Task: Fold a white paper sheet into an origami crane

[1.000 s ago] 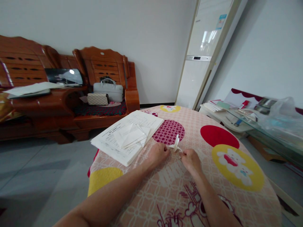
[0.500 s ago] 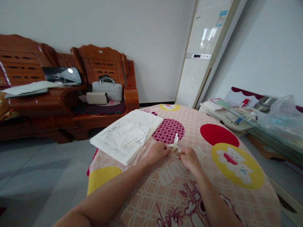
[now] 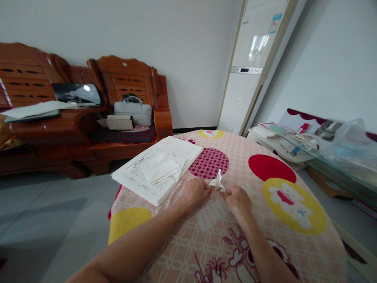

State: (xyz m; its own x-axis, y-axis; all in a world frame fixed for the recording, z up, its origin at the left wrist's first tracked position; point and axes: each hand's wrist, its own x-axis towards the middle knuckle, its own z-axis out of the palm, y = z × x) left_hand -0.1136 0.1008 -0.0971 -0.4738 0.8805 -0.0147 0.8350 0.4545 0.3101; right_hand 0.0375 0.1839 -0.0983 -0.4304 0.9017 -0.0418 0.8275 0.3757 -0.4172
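A small folded white paper figure point(image 3: 217, 183), resembling an origami crane, is held low over the patterned tablecloth point(image 3: 232, 151). One pointed tip of it stands upward. My left hand point(image 3: 196, 192) pinches its left edge, fingers closed. On the other side, my right hand point(image 3: 238, 198) grips the right edge between thumb and fingers. The fingertips hide the parts of the paper they hold. Left of my left hand lies a stack of printed sheets point(image 3: 138, 173), with several folded white paper pieces point(image 3: 167, 168) on top.
Behind the table stand wooden armchairs point(image 3: 129, 78) with a grey bag point(image 3: 144, 114) and a small quilted purse point(image 3: 120, 122). A tall white air conditioner point(image 3: 241, 94) stands by the wall. To the right, a glass-topped stand point(image 3: 326, 161) bears papers, a metal pot and a plastic bag point(image 3: 347, 141).
The paper figure's sides have spread out wider and lower between my hands. Both hands have shifted slightly downward in the view, still holding it.
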